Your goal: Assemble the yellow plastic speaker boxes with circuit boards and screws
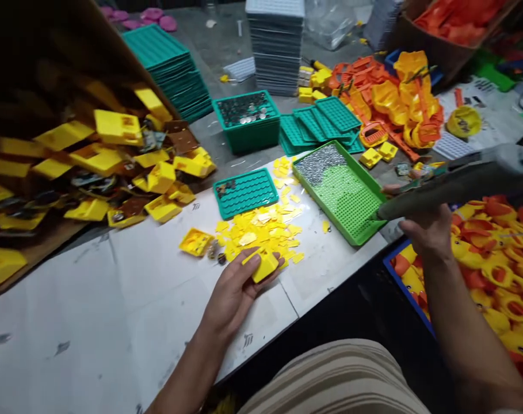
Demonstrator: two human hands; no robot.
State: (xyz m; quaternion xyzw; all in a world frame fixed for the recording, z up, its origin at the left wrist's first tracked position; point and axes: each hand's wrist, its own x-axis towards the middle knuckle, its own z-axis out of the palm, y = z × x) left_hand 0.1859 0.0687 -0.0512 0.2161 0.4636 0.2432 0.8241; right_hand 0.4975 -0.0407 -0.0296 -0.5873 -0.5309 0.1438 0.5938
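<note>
The left hand [237, 287] is resting on the white table cover [92, 299] near the front edge. Its fingers are curling around a small yellow part [264, 265] with the thumb on top, so the part is sitting in the grasp just beside the heap of yellow chips [261, 227]. The right hand [429, 233] is clenching the handle of a grey power screwdriver [459, 185]. The tool's tip is pointing at the near corner of the green tray [351, 201], where loose screws [317, 164] are lying at the far end. In my judgement the tray is the weak point: it is standing close to the table edge, and a knock from the tool tip could be tipping it, sending screws to the floor or into the blue bin [393, 265] of yellow and orange pieces below. The yellow part is being pinched mostly from one side, so it could be slipping if something is pressing on it off-centre. At the left the tilted cardboard box [41, 247] is spilling yellow housings [114, 126] toward the working spot, and more could be sliding down. Some things are hard to make out. The screwdriver is blurred, so I cannot tell if a screw is sitting on its bit. The underside of the yellow part is hidden by the fingers, and the right forearm is covering part of the bin.
</note>
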